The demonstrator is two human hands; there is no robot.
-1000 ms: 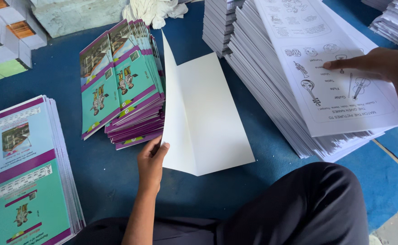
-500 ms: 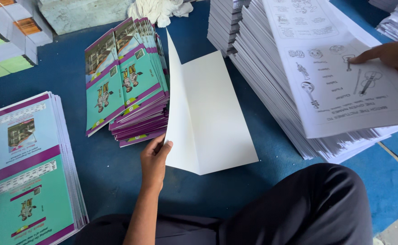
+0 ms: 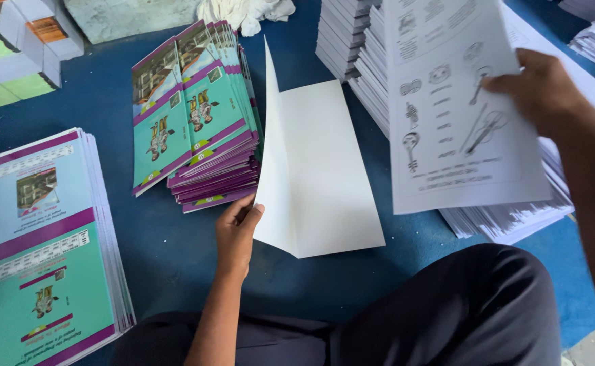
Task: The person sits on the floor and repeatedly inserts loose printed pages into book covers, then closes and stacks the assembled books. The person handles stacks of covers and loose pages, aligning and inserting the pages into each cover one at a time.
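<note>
My left hand (image 3: 236, 234) holds the near edge of a blank white folded sheet (image 3: 324, 169), keeping its left flap standing upright on the blue floor (image 3: 141, 251). My right hand (image 3: 538, 91) grips a printed white sheet with line drawings (image 3: 446, 115), lifted off the tall stack of printed pages (image 3: 514, 217) at the right. The lifted sheet hangs above the stack and partly over the folded sheet's right side.
A fanned pile of teal and purple booklets (image 3: 195, 122) lies left of the folded sheet. A second stack of flat covers (image 3: 46, 244) sits at the far left. White paper stacks (image 3: 341, 37), a cloth (image 3: 243, 13) and boxes (image 3: 12, 61) line the back. My dark-trousered knee (image 3: 446, 312) is in front.
My right hand has picked the top printed sheet off the stack and moved it left toward the folded sheet. My left hand keeps holding the folded sheet's flap up.
</note>
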